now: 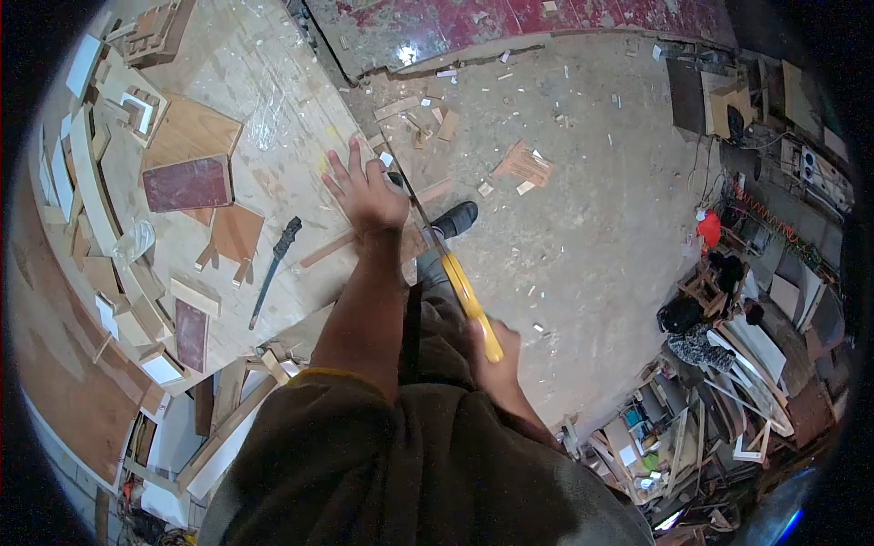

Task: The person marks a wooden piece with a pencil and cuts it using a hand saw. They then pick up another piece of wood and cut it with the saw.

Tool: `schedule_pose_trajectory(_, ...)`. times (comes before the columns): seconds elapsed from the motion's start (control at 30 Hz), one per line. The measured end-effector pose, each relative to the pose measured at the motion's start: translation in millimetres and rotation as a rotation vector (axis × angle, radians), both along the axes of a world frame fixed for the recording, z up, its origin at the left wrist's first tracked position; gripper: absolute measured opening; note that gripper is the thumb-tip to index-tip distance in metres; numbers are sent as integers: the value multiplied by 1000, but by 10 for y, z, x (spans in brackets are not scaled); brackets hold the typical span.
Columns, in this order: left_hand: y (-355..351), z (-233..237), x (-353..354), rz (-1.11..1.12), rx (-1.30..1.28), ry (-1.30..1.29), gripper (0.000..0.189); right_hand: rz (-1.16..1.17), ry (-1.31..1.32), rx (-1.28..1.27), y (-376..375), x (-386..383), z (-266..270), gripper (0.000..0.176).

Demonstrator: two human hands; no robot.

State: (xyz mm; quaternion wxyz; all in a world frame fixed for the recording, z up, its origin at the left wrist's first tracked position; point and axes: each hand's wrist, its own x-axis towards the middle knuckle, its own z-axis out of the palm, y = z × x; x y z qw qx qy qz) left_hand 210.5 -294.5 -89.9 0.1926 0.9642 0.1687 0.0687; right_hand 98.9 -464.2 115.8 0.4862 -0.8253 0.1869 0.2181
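Observation:
My left hand lies with spread fingers at the right edge of the pale wooden workbench, over the end of a thin wooden strip. In my right hand is the yellow handle of a hacksaw-like saw. Its narrow dark blade runs up and left past the bench edge, just right of my left hand. On the bench, left of my forearm, lies a file-like tool with a dark wrapped handle. A dark red block rests farther left.
Wooden pieces and a curved wooden strip lie on the bench's left side. Offcuts litter the concrete floor. My shoe stands beside the bench. Another person is at the right among stacked boards.

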Motion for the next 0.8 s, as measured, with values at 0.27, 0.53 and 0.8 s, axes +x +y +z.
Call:
schedule_pose_trajectory(0.27, -21, 3, -53, 4, -25, 28, 22, 20, 96, -1, 16, 46, -105, 31)
schedule_pose_trajectory(0.53, 1, -11, -43, 11, -13, 76, 25, 20, 122, 22, 34, 193, -173, 25)
schedule_pose_trajectory(0.8, -3, -55, -44, 8, 14, 48, 24, 228, -86, -87, -115, 81, -166, 20)
